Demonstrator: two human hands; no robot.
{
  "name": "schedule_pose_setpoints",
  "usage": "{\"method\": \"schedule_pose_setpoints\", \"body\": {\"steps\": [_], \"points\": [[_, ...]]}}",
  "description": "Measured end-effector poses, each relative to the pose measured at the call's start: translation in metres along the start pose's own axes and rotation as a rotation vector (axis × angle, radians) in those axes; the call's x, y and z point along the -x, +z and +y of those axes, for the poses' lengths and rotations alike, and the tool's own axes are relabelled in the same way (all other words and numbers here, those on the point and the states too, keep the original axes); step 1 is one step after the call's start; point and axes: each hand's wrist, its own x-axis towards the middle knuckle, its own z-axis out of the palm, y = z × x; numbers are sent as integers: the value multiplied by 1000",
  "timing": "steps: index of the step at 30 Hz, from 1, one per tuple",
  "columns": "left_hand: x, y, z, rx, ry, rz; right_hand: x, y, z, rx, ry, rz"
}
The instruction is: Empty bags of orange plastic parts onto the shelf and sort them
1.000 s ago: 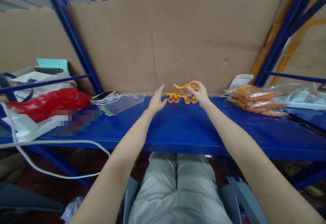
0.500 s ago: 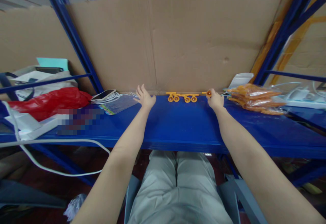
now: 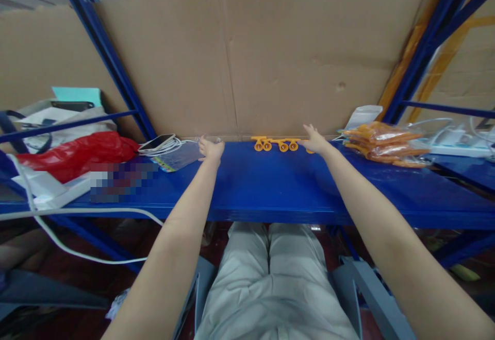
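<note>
My left hand (image 3: 211,149) is at the back of the blue shelf, by the right end of a flat clear plastic bag (image 3: 180,155). Its fingers are loosely bent and apart, and no held object shows. My right hand (image 3: 316,140) is open with fingers stretched out, just over an orange plastic piece (image 3: 310,150) that it mostly hides. Left of it, similar orange pieces (image 3: 283,147) with round cup-like ends lie in a row along the cardboard.
Bagged orange pieces (image 3: 386,144) are stacked at the right. To the left lie a phone (image 3: 162,142) with a coiled white cable, a red bag (image 3: 85,152) and a white power strip (image 3: 64,193). A tall cardboard sheet (image 3: 278,56) stands behind.
My right hand has let go of the orange piece, opened and moved slightly left. My left hand has moved left and a little down to the clear bag, its fingers less spread.
</note>
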Motion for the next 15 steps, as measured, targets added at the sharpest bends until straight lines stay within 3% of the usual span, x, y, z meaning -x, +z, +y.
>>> {"method": "schedule_pose_setpoints", "body": {"steps": [3, 9, 15], "points": [[-9, -9, -12, -72, 10, -7, 2, -11, 3, -13, -92, -8], [-18, -27, -36, -251, 41, -47, 12, -32, 17, 42, -50, 24], [-33, -29, -68, -443, 108, -167, 24, -26, 31, 36, -85, 118]]}}
